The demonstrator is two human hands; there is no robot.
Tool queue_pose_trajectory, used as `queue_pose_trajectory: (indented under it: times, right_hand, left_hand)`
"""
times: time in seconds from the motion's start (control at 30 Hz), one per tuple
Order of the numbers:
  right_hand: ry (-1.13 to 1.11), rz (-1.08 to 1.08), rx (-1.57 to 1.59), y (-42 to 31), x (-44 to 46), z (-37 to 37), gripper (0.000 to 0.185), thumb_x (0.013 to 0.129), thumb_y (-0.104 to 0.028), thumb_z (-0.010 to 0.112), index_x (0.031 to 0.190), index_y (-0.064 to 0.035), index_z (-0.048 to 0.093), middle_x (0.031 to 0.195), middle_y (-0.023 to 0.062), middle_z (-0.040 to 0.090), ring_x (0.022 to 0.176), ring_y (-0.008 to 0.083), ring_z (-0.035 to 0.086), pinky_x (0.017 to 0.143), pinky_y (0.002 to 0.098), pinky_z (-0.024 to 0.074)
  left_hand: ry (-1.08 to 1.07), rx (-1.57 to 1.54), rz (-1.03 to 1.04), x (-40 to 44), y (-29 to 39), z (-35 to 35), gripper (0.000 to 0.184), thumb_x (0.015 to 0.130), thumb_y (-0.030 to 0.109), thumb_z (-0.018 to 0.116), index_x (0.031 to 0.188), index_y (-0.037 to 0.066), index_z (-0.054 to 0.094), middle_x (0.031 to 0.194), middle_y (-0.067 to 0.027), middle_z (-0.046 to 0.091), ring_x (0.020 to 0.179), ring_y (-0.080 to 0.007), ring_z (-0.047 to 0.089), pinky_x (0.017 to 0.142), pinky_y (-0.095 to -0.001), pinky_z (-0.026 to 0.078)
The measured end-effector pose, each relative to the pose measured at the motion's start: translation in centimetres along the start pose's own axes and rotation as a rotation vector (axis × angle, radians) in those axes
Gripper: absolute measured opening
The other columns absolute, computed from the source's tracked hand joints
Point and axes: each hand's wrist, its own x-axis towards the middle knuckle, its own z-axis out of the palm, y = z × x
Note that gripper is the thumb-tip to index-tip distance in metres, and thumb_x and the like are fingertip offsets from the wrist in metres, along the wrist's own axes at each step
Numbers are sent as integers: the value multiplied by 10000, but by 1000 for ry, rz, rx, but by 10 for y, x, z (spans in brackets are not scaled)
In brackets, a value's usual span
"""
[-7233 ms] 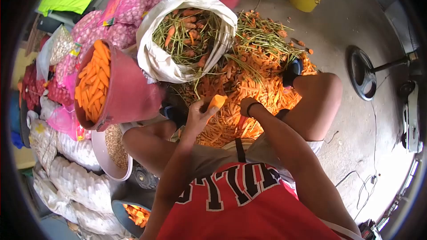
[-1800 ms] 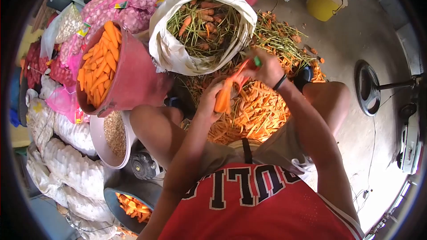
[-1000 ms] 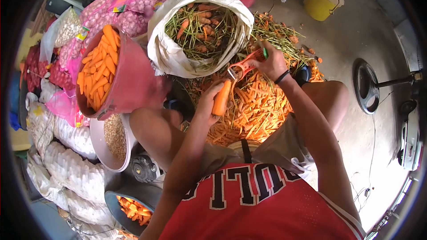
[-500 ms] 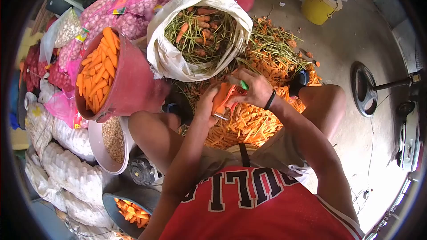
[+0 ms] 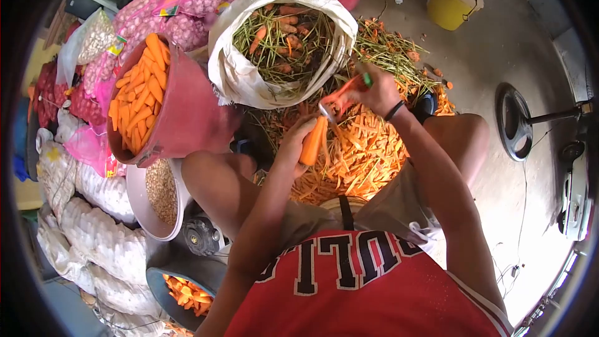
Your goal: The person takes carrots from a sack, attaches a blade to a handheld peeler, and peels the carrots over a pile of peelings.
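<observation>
In my left hand (image 5: 296, 145) I hold an orange carrot (image 5: 314, 142), its thick end toward me; the fingers are wrapped round its left side. My right hand (image 5: 378, 92) grips a red-orange peeler (image 5: 340, 98) that has a green part near the fingers. The peeler's metal head sits close to the carrot's far end; I cannot tell whether they touch. Below both hands lies a heap of orange peelings (image 5: 362, 153). Just beyond them stands a white woven sack (image 5: 234, 65) holding unpeeled carrots (image 5: 288, 28) and green stalks.
A red bucket (image 5: 187, 103) of peeled carrots tilts at the left. Beside it are a pale basin (image 5: 136, 193) and a dark container (image 5: 159, 296) with carrot pieces. Garlic sacks (image 5: 140, 15) line the far left. A yellow bucket (image 5: 448, 9) and a round-based stand (image 5: 513, 122) are to the right.
My right hand has moved away and to the right with the peeler, which now points at the carrot's far end. The carrot in my left hand shows more fully.
</observation>
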Motion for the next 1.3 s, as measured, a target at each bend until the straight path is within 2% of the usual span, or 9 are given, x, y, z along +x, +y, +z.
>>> queue_pose_trajectory:
  times: [0.2, 0.4, 0.57, 0.73, 0.83, 0.93, 0.97, 1.07, 1.3]
  right_hand:
    - [-177, -445, -87, -39, -35, 19, 676, 626, -337, 881, 1213, -113, 632, 987, 111, 643, 933, 288, 635, 807, 393, 531]
    - [39, 127, 25, -9, 1, -7, 612, 645, -325, 878, 1138, -49, 644, 882, 95, 658, 789, 230, 662, 741, 369, 560]
    - [-114, -368, -85, -27, -29, 21, 622, 652, -320, 874, 1182, -91, 643, 855, 86, 647, 751, 229, 647, 688, 371, 558]
    - [43, 46, -105, 15, 5, -7, 532, 711, -316, 824, 1132, -50, 636, 866, 148, 668, 726, 279, 651, 680, 399, 526]
    - [-179, 29, -183, 24, -4, 4, 482, 803, -335, 736, 1194, -80, 612, 932, 192, 683, 844, 329, 670, 749, 437, 520]
    - [-185, 144, -327, 22, -19, 17, 337, 867, -276, 664, 1149, -96, 633, 1034, 154, 668, 926, 345, 643, 797, 432, 514]
    - [-238, 200, -309, 24, -18, 17, 306, 897, -251, 616, 1157, -90, 629, 1120, 162, 643, 993, 358, 624, 817, 450, 512]
    - [-241, 217, -368, 36, -21, 19, 311, 899, -240, 607, 1177, -101, 620, 1100, 169, 646, 983, 365, 626, 814, 464, 507]
    - [-106, 82, -171, -25, -48, 21, 299, 831, -157, 609, 1110, -60, 657, 948, 227, 676, 838, 400, 653, 735, 441, 537]
  left_hand:
    - [58, -73, 19, 3, 8, 13, 240, 980, 277, 517, 1143, 105, 554, 933, -25, 621, 751, -150, 631, 592, -302, 534]
    - [-6, -43, -15, -1, 3, 2, 244, 993, 259, 494, 1151, 81, 547, 926, -42, 595, 801, -161, 630, 604, -313, 523]
    - [-38, -25, 36, -1, 4, 10, 244, 987, 242, 508, 1172, 90, 554, 967, -46, 612, 796, -146, 627, 625, -281, 550]
    - [26, 95, -44, -2, 1, 3, 282, 982, 255, 532, 1226, 115, 552, 948, -53, 640, 776, -133, 626, 642, -263, 539]
    - [-102, 405, -28, -2, 11, 10, 337, 974, 236, 558, 1292, 124, 546, 1022, -67, 645, 850, -126, 621, 688, -241, 503]
    - [-73, 696, 247, 1, 18, 12, 343, 964, 200, 580, 1296, 123, 553, 1048, -74, 644, 871, -133, 624, 699, -247, 500]
    - [50, 356, 61, -9, 25, 11, 393, 935, 156, 618, 1317, 115, 536, 1076, -76, 634, 890, -148, 628, 725, -278, 529]
    - [-183, 64, 224, -17, 33, 0, 422, 960, 182, 566, 1332, 6, 472, 1044, -113, 626, 864, -172, 637, 676, -278, 556]
    - [-133, 129, 239, -6, 19, 9, 336, 940, 223, 619, 1171, -14, 565, 884, -68, 621, 670, -92, 544, 533, -236, 418]
